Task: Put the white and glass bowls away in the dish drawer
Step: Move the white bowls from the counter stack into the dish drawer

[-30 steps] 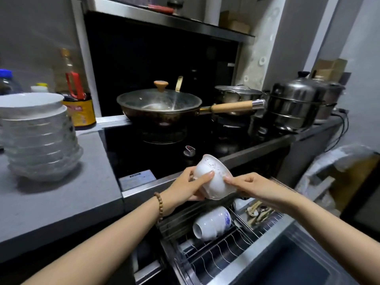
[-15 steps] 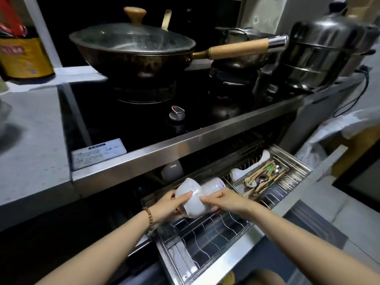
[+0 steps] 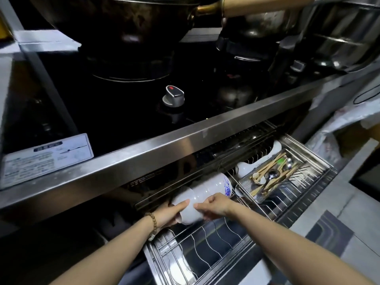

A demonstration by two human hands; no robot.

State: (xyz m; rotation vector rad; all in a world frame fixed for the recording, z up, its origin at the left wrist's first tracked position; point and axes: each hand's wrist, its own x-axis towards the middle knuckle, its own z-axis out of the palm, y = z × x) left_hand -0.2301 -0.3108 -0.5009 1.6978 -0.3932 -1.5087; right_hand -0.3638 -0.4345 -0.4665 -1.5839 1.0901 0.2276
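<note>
Here, left hand [image 3: 167,213] and right hand [image 3: 216,205] grip a white bowl [image 3: 190,211].
Fingers curl round its sides; it tilts over the dish drawer [image 3: 156,262], just beside a blue-patterned bowl [image 3: 216,185].

head cam | looks forward and down | close over open dish drawer [image 3: 205,254] below stove edge [image 3: 164,147]

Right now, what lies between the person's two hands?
A white bowl, on its side, gripped by left hand and right hand; head view.
</note>
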